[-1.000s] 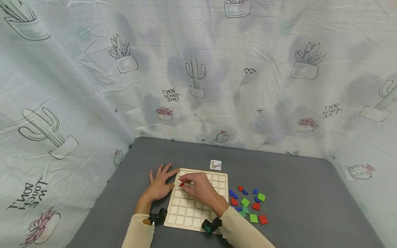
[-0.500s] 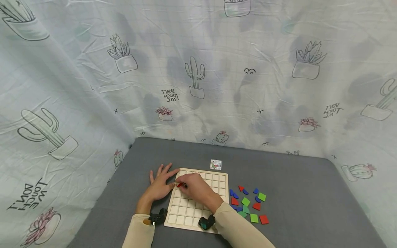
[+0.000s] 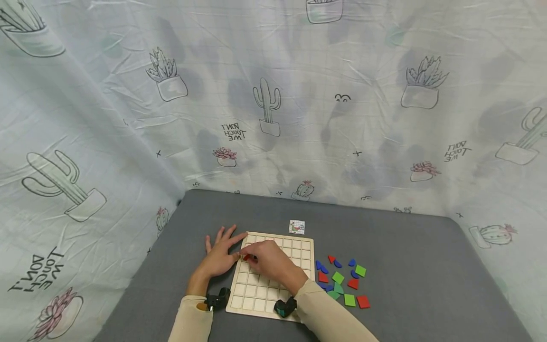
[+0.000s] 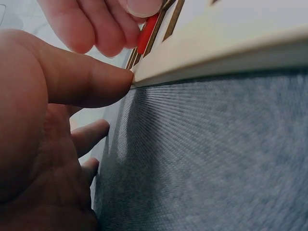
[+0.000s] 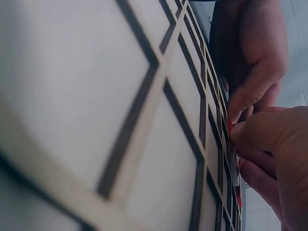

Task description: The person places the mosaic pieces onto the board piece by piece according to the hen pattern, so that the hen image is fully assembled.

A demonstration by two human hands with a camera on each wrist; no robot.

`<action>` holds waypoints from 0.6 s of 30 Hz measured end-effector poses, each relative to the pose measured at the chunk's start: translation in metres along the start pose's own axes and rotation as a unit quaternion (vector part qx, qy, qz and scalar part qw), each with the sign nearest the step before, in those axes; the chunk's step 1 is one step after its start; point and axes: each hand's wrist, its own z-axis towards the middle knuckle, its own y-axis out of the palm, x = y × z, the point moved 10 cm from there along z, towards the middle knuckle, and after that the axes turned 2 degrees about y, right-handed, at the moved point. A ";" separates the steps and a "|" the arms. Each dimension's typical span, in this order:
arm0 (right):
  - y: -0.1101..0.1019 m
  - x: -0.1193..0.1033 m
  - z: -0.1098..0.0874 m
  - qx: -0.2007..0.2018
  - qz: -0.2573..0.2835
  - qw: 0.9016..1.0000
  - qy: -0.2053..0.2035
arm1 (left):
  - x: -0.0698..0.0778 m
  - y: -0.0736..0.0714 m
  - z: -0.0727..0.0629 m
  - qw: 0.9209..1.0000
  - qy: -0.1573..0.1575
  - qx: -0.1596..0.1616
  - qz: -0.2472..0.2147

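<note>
The right hand [image 3: 270, 260] has a narrow fingertip pinch on a red piece [image 3: 246, 257], down at the left side of the wooden grid board [image 3: 255, 304]. The left hand [image 3: 217, 259] lies with fingers spread wide — its thumb against the board's left edge. Behind, the curtain [image 3: 316, 137] carries backwards lettering [image 3: 233, 132], "DON'T TOUCH ME"; the little card [image 3: 297, 227] beyond the board is too small to read.
</note>
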 end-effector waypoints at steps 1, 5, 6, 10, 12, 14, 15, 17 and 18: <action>-0.001 0.000 0.000 0.002 0.000 1.000 0.001 | 0.000 0.000 0.000 1.000 -0.002 -0.002 0.000; -0.009 0.003 -0.005 0.024 0.025 0.999 0.010 | -0.002 0.002 0.000 1.000 -0.007 -0.009 -0.003; -0.012 0.003 -0.007 0.031 0.037 0.999 0.013 | -0.001 0.002 0.000 1.000 -0.007 -0.009 -0.005; -0.023 0.009 -0.021 0.049 0.111 0.992 0.035 | -0.001 0.002 0.000 1.000 -0.007 -0.009 -0.008; -0.028 0.012 -0.032 0.050 0.155 0.985 0.053 | -0.001 0.002 0.000 1.000 -0.009 -0.009 -0.007; -0.032 0.015 -0.045 0.049 0.192 0.977 0.072 | -0.001 0.002 0.000 1.000 -0.010 -0.009 -0.005; -0.035 0.016 -0.052 0.051 0.203 0.975 0.078 | -0.001 0.002 0.000 1.000 -0.011 -0.009 -0.003; -0.040 0.019 -0.067 0.055 0.218 0.970 0.094 | -0.001 0.002 0.000 1.000 -0.011 -0.007 -0.001; -0.043 0.021 -0.075 0.059 0.220 0.969 0.099 | 0.000 0.002 0.000 1.000 -0.009 -0.005 -0.001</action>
